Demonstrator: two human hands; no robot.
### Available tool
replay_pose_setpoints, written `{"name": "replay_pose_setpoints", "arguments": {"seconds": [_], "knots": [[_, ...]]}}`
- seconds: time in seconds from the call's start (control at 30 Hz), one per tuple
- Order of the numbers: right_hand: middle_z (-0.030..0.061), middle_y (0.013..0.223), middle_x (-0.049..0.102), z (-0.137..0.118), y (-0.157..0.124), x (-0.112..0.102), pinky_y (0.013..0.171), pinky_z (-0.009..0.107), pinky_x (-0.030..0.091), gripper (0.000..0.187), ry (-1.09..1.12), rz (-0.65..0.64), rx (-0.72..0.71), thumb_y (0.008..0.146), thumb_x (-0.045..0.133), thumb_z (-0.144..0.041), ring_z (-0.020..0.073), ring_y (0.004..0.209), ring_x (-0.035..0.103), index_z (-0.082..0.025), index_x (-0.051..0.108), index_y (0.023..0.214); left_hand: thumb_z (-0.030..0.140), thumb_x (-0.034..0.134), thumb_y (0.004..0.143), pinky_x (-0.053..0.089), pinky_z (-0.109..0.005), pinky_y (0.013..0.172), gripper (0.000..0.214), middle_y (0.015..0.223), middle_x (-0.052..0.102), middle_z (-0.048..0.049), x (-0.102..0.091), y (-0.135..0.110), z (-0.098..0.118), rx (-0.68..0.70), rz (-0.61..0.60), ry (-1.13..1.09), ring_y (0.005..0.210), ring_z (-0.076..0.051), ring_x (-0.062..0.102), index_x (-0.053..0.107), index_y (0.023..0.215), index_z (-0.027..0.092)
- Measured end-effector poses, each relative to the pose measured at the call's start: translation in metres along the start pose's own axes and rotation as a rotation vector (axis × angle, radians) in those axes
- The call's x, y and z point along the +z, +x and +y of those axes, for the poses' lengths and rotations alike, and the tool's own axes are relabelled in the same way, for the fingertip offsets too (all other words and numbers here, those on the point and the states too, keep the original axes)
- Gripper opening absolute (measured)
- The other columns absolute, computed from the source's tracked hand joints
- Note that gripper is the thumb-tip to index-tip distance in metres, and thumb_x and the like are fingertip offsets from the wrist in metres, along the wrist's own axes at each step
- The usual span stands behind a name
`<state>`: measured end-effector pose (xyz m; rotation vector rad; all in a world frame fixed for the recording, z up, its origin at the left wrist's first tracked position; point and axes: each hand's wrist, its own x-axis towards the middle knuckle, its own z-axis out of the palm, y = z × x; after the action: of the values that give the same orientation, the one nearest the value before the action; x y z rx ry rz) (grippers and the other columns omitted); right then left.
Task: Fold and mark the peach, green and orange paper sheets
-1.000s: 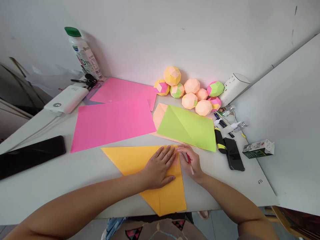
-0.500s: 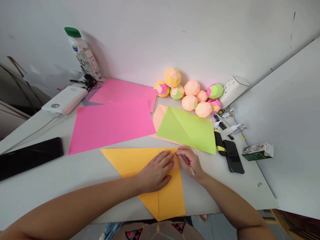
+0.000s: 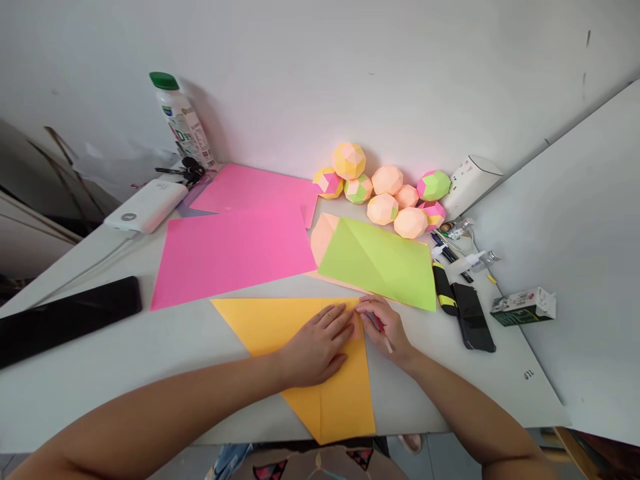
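Flat on a folded yellow-orange paper sheet (image 3: 345, 393) lies my left hand (image 3: 320, 343), fingers stretched out and slightly apart. Partly under its fingertips is a small peach paper piece (image 3: 357, 328), close to the sheet's right edge. My right hand (image 3: 385, 328) is closed around a slim red and white pen (image 3: 381, 327). Its tip, mostly covered by the fingers, is at the top right corner of the yellow sheet, beside the peach piece.
Pink sheets (image 3: 235, 250) and a green sheet (image 3: 380, 260) lie beyond. Several faceted paper balls (image 3: 387, 180) stand by the wall. A phone (image 3: 473, 313) and small carton (image 3: 525, 307) are on the right; a power bank (image 3: 147, 205), bottle (image 3: 185, 123) and black device (image 3: 70, 317) on the left.
The whole view has shifted a little, so things appear slightly further right and lower. Both hands keep almost the same place on the yellow sheet, and the pen stays in my right hand.
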<state>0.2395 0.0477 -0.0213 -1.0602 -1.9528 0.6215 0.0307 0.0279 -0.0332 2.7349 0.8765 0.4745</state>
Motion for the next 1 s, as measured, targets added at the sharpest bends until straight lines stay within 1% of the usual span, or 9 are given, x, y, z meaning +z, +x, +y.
{"name": "replay_pose_setpoints", "arguments": {"seconds": [0.2,0.3,0.4,0.47,0.53,0.73,0.9,1.0], "knots": [[0.0054,0.093,0.068,-0.0006,0.0008,-0.0006,0.091,0.038,0.052,0.018,-0.005,-0.009,-0.009,0.088,0.051,-0.014,0.0206,0.102,0.061,-0.024,0.064,0.096,0.034,0.049,0.090,0.031,-0.053,0.113,0.053,0.142,0.044,-0.0188,-0.0003,-0.0004,-0.0007,0.012,-0.004,0.007,0.138,-0.036,0.030,0.044,0.135,0.007],[0.0052,0.092,0.068,-0.0004,0.0009,-0.0007,0.091,0.038,0.051,0.018,-0.006,-0.014,-0.018,0.088,0.051,-0.014,0.0203,0.102,0.061,-0.024,0.064,0.096,0.032,0.050,0.088,0.033,-0.052,0.112,0.048,0.140,0.045,-0.0195,-0.0007,-0.0005,0.0010,0.012,0.020,0.003,0.137,-0.037,0.031,0.050,0.129,0.007],[0.0046,0.091,0.068,0.0011,0.0003,-0.0003,0.092,0.038,0.051,0.018,-0.003,-0.019,-0.023,0.088,0.052,-0.012,0.0198,0.102,0.060,-0.024,0.063,0.096,0.029,0.050,0.088,0.036,-0.051,0.110,0.038,0.135,0.051,-0.0190,0.0001,-0.0013,0.0028,0.043,0.081,0.013,0.132,-0.035,0.039,0.057,0.119,0.007],[0.0044,0.092,0.068,0.0020,-0.0002,-0.0003,0.092,0.038,0.051,0.019,0.002,-0.024,-0.018,0.088,0.052,-0.012,0.0196,0.103,0.060,-0.024,0.063,0.097,0.026,0.047,0.090,0.040,-0.049,0.108,0.035,0.129,0.056,-0.0186,0.0013,-0.0017,0.0037,0.078,0.119,0.032,0.127,-0.033,0.047,0.058,0.117,0.007],[0.0045,0.093,0.068,0.0020,-0.0002,-0.0009,0.091,0.037,0.051,0.019,0.007,-0.030,-0.017,0.088,0.052,-0.012,0.0197,0.104,0.060,-0.024,0.063,0.097,0.025,0.044,0.092,0.044,-0.047,0.105,0.035,0.127,0.058,-0.0188,0.0023,-0.0015,0.0041,0.101,0.136,0.052,0.123,-0.032,0.051,0.058,0.118,0.006],[0.0051,0.092,0.070,-0.0020,0.0027,-0.0036,0.092,0.039,0.051,0.020,0.002,-0.041,-0.025,0.088,0.050,-0.012,0.0203,0.104,0.061,-0.024,0.064,0.097,0.023,0.045,0.092,0.042,-0.047,0.107,0.036,0.136,0.052,-0.0195,0.0040,-0.0002,0.0028,0.113,0.121,0.033,0.129,-0.032,0.046,0.056,0.121,0.005],[0.0056,0.092,0.070,-0.0014,0.0031,-0.0033,0.091,0.040,0.052,0.020,0.008,-0.041,-0.053,0.087,0.051,-0.010,0.0203,0.103,0.061,-0.023,0.064,0.096,0.023,0.046,0.091,0.043,-0.047,0.107,0.036,0.136,0.052,-0.0196,0.0043,0.0001,0.0010,0.126,0.139,0.020,0.130,-0.032,0.045,0.056,0.121,0.005],[0.0057,0.092,0.069,0.0002,0.0021,-0.0033,0.091,0.040,0.052,0.021,0.007,-0.047,-0.053,0.087,0.051,-0.009,0.0205,0.104,0.060,-0.023,0.063,0.097,0.024,0.046,0.092,0.043,-0.047,0.107,0.037,0.137,0.052,-0.0193,0.0033,-0.0003,0.0009,0.123,0.129,0.025,0.130,-0.032,0.045,0.055,0.123,0.005]]}}
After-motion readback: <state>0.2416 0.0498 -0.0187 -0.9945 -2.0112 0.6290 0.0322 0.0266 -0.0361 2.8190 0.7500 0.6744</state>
